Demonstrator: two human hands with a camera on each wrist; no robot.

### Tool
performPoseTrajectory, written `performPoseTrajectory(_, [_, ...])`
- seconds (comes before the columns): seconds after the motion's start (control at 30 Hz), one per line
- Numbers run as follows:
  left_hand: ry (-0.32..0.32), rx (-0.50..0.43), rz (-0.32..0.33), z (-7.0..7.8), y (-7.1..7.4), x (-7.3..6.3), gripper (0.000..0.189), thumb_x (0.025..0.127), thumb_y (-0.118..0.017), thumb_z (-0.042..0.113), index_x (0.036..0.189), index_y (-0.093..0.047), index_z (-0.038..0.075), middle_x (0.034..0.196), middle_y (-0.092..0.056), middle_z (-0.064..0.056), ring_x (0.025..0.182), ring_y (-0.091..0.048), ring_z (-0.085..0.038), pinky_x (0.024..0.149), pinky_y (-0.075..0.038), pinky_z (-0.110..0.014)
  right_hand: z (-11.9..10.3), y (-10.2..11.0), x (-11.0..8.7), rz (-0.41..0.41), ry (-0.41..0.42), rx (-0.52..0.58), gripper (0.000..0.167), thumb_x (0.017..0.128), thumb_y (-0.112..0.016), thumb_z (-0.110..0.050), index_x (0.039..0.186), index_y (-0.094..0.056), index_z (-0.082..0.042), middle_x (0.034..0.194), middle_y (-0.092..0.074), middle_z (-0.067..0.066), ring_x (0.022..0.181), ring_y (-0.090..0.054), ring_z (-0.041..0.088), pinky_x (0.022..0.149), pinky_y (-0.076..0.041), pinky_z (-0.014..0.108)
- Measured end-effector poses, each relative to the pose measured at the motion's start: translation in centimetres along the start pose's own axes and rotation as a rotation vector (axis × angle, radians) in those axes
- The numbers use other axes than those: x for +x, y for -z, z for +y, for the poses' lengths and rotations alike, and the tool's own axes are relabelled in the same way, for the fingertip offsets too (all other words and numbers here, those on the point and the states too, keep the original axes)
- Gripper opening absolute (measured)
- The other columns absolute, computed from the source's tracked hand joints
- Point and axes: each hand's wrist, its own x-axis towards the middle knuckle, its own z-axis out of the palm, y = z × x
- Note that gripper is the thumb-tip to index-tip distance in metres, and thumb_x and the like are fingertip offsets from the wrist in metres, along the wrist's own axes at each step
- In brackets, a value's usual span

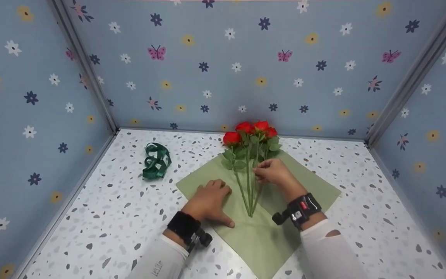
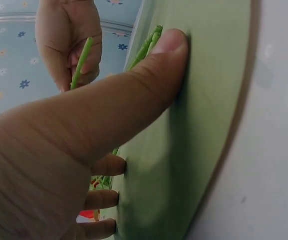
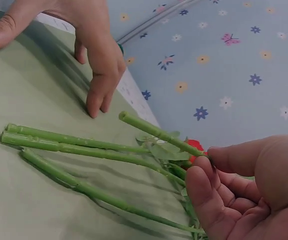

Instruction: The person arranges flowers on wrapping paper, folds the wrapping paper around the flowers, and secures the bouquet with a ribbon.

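Observation:
A sheet of light green wrapping paper lies diagonally on the speckled table. Several red roses with leafy green stems rest on it, blooms toward the back wall. My right hand pinches one rose stem between thumb and fingers. In the right wrist view this stem's cut end is lifted above the paper, while the other stems lie on it. Left of the stems, my left hand presses on the paper's left part, its thumb and fingers spread.
A loosely coiled dark green ribbon lies on the white speckled table, left of the paper. Blue flower-patterned panels close off the back and both sides. Each wrist wears a black strap with a camera.

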Motion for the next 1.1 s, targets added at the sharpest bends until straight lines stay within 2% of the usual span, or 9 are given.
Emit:
performPoseTrajectory(0.2, [0.005, 0.01, -0.001, 0.3, 0.1, 0.1, 0.114, 0.066, -0.099, 0.08, 0.154, -0.064, 0.016, 0.163, -0.056, -0.018, 0.151, -0.052, -0.041, 0.115, -0.05, -0.072, 0.8, -0.9, 0.8, 0.015, 0.027, -0.056, 0.013, 0.103, -0.082, -0.009, 0.102, -0.079, 0.004, 0.086, -0.076, 0.004, 0.072, -0.076, 0.013, 0.07, -0.067, 0.031])
performPoseTrajectory(0.3, [0.003, 0.014, 0.001, 0.3, 0.1, 0.0, 0.114, 0.066, -0.099, 0.08, 0.154, -0.064, 0.016, 0.163, -0.056, -0.018, 0.151, -0.053, -0.041, 0.115, -0.05, -0.071, 1.1, -0.8, 0.8, 0.033, 0.024, -0.096, 0.015, 0.103, -0.083, -0.012, 0.103, -0.082, 0.003, 0.081, -0.076, 0.004, 0.07, -0.076, 0.013, 0.067, -0.066, 0.029])
performPoseTrajectory(0.43, [-0.002, 0.014, -0.003, 0.3, 0.0, 0.0, 0.114, 0.067, -0.098, 0.08, 0.154, -0.064, 0.015, 0.163, -0.056, -0.018, 0.15, -0.052, -0.04, 0.116, -0.05, -0.069, 1.6, 0.3, 0.1, 0.056, 0.015, -0.136, 0.024, 0.106, -0.079, -0.018, 0.107, -0.082, 0.006, 0.078, -0.075, 0.005, 0.069, -0.074, 0.015, 0.064, -0.063, 0.029])
performPoseTrajectory(0.57, [0.001, 0.015, -0.009, 0.3, 0.2, 0.0, 0.115, 0.066, -0.099, 0.079, 0.155, -0.063, 0.015, 0.164, -0.055, -0.019, 0.152, -0.052, -0.041, 0.116, -0.05, -0.07, 2.3, 2.7, -0.9, 0.083, 0.018, -0.204, 0.028, 0.108, -0.076, -0.02, 0.114, -0.08, 0.007, 0.086, -0.078, 0.012, 0.073, -0.074, 0.018, 0.065, -0.062, 0.031])
performPoseTrajectory(0.67, [0.0, 0.024, -0.011, 0.3, 0.4, 0.0, 0.115, 0.065, -0.1, 0.079, 0.153, -0.063, 0.014, 0.161, -0.056, -0.019, 0.148, -0.053, -0.041, 0.114, -0.051, -0.069, 3.3, 5.3, -1.6, 0.133, 0.04, -0.331, 0.03, 0.108, -0.075, -0.023, 0.118, -0.08, 0.005, 0.091, -0.081, 0.015, 0.075, -0.074, 0.017, 0.066, -0.061, 0.031])
performPoseTrajectory(0.77, [-0.002, 0.045, -0.01, 0.3, 0.4, 0.2, 0.115, 0.064, -0.1, 0.08, 0.151, -0.064, 0.013, 0.156, -0.058, -0.019, 0.143, -0.056, -0.039, 0.111, -0.053, -0.066, 4.6, 8.1, -2.3, 0.177, 0.049, -0.467, 0.032, 0.106, -0.077, -0.025, 0.118, -0.08, 0.005, 0.089, -0.082, 0.012, 0.073, -0.073, 0.015, 0.067, -0.057, 0.028])
performPoseTrajectory(0.83, [0.001, 0.059, -0.013, 0.4, 0.4, 0.2, 0.116, 0.063, -0.1, 0.08, 0.15, -0.065, 0.013, 0.155, -0.059, -0.019, 0.14, -0.058, -0.039, 0.111, -0.054, -0.065, 5.4, 9.9, -2.8, 0.189, 0.023, -0.533, 0.033, 0.105, -0.078, -0.026, 0.117, -0.08, 0.004, 0.085, -0.081, 0.009, 0.073, -0.071, 0.015, 0.067, -0.055, 0.028])
performPoseTrajectory(0.97, [0.01, 0.096, -0.032, 0.7, 0.3, 0.2, 0.116, 0.065, -0.099, 0.081, 0.153, -0.065, 0.012, 0.159, -0.059, -0.02, 0.146, -0.056, -0.04, 0.117, -0.052, -0.068, 6.7, 12.6, -3.7, 0.187, -0.044, -0.592, 0.034, 0.101, -0.083, -0.027, 0.115, -0.079, 0.003, 0.085, -0.079, 0.007, 0.079, -0.07, 0.02, 0.069, -0.054, 0.031])
performPoseTrajectory(1.1, [-0.014, 0.139, -0.028, 1.1, 0.4, 0.1, 0.114, 0.067, -0.097, 0.081, 0.151, -0.069, 0.01, 0.155, -0.06, -0.018, 0.145, -0.055, -0.037, 0.114, -0.054, -0.065, 7.7, 14.1, -4.2, 0.178, -0.076, -0.603, 0.035, 0.096, -0.089, -0.026, 0.113, -0.077, 0.003, 0.097, -0.077, 0.013, 0.088, -0.072, 0.026, 0.073, -0.057, 0.036])
